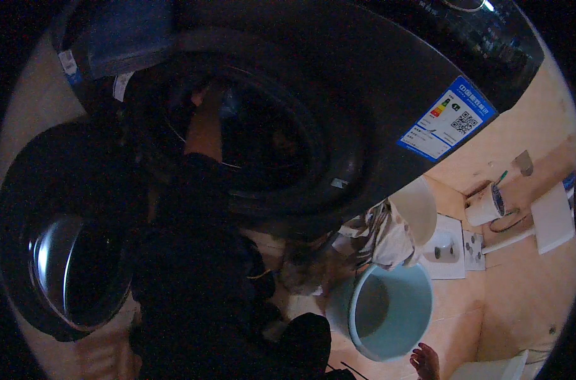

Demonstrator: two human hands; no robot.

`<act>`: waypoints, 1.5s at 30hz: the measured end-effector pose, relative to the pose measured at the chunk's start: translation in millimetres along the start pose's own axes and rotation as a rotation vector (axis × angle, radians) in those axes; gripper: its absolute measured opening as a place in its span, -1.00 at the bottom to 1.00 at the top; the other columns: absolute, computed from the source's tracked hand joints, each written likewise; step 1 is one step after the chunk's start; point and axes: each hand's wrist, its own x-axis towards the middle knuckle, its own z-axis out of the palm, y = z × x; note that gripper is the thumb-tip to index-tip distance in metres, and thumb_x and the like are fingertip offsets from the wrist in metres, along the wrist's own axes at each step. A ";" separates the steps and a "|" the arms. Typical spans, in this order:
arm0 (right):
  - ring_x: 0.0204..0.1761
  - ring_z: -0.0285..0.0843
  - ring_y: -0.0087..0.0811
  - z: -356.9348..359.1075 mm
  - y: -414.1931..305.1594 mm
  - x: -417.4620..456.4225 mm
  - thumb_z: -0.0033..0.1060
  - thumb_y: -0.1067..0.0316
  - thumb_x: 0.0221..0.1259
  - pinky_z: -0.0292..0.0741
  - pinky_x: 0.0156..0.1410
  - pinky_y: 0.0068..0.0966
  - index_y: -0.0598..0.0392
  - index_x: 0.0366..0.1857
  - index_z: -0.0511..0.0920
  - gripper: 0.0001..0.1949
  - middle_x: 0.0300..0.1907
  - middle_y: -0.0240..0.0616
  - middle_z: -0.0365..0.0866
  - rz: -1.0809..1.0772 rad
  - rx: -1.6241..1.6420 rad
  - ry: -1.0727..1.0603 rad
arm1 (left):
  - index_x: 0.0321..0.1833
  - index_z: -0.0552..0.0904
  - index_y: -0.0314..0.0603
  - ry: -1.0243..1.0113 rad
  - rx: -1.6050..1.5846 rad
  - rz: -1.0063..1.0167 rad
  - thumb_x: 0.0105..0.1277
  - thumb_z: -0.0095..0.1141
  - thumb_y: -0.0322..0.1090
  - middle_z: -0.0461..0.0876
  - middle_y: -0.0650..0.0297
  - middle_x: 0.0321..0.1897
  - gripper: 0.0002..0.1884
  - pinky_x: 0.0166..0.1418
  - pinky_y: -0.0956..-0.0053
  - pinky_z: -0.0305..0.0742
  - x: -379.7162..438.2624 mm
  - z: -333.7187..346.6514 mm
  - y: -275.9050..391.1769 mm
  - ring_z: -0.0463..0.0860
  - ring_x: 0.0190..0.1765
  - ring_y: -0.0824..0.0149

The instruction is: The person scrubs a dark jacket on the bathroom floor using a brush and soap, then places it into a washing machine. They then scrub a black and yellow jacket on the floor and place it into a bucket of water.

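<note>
My left hand reaches deep into the dark drum of a front-loading washing machine. Its forearm crosses the drum opening, the dark sleeve ending partway up. A pale bluish patch shows beside the fingers; whether they grip anything is too dim to tell. At the lower right, my right hand is near the rim of a light blue plastic bucket, fingers apart and slightly bent, with nothing seen in it. The washer's round door is swung out to the left.
Crumpled striped cloth lies over a pale basin behind the bucket. Beyond are a squat toilet and a white bin. An energy label is stuck on the washer front. Folded dark fabric is at upper left.
</note>
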 end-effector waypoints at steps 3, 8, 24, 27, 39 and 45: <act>-0.08 0.42 -0.24 -2.3 -1.2 -2.3 -0.14 0.26 0.19 0.41 0.04 -0.27 0.21 0.08 0.26 -0.60 -0.08 -0.05 0.42 0.064 0.022 -0.004 | 0.05 0.42 -0.20 -0.012 -0.012 -0.004 0.01 0.08 -0.02 0.40 0.07 0.05 -0.44 0.10 0.32 0.30 1.6 -1.7 2.1 0.40 0.07 0.10; -0.45 0.47 -0.31 -2.1 -4.4 1.7 -0.06 0.17 0.11 0.47 -0.29 -0.39 0.14 -0.11 0.38 -0.67 -0.40 -0.13 0.50 0.156 0.170 0.149 | 0.04 0.42 -0.20 -0.023 -0.023 -0.012 0.02 0.06 -0.01 0.40 0.08 0.05 -0.45 0.09 0.33 0.31 -8.0 -2.6 2.8 0.41 0.07 0.11; -0.33 0.46 -0.43 -1.1 0.2 18.2 -0.05 0.55 0.07 0.49 -0.23 -0.53 0.23 0.00 0.31 -0.65 -0.29 -0.16 0.51 0.009 -0.012 -0.020 | -0.01 0.46 -0.24 -0.208 -0.240 -0.049 0.04 0.07 -0.07 0.40 0.11 0.06 -0.50 0.03 0.28 0.33 -91.0 -39.6 27.7 0.40 0.06 0.09; -0.41 0.43 -0.45 -4.7 3.9 9.1 -0.08 0.36 0.12 0.46 -0.25 -0.50 0.20 -0.04 0.35 -0.68 -0.33 -0.18 0.52 0.069 0.184 0.057 | 0.07 0.38 -0.26 0.008 -0.408 0.025 -0.01 0.13 -0.04 0.32 0.06 0.12 -0.39 0.08 0.18 0.29 -173.5 -83.3 71.8 0.33 0.11 0.00; -0.53 0.43 -0.42 -11.9 27.8 21.1 0.03 0.27 0.06 0.42 -0.35 -0.44 0.13 -0.16 0.42 -0.72 -0.44 -0.22 0.50 0.235 0.320 0.153 | 0.21 0.17 -0.27 0.272 0.168 0.279 -0.05 -0.01 0.28 0.17 -0.06 0.19 -0.12 0.18 0.20 0.23 -41.1 -67.2 32.4 0.31 0.15 0.01; -0.50 0.45 -0.42 -26.8 42.1 17.5 0.04 0.26 0.05 0.45 -0.33 -0.42 0.12 -0.15 0.40 -0.71 -0.42 -0.21 0.50 0.197 0.307 0.174 | 0.17 0.25 -0.25 0.037 0.195 0.055 -0.01 -0.04 0.26 0.26 -0.04 0.13 -0.20 0.17 0.23 0.25 -42.7 -53.5 37.5 0.36 0.11 0.01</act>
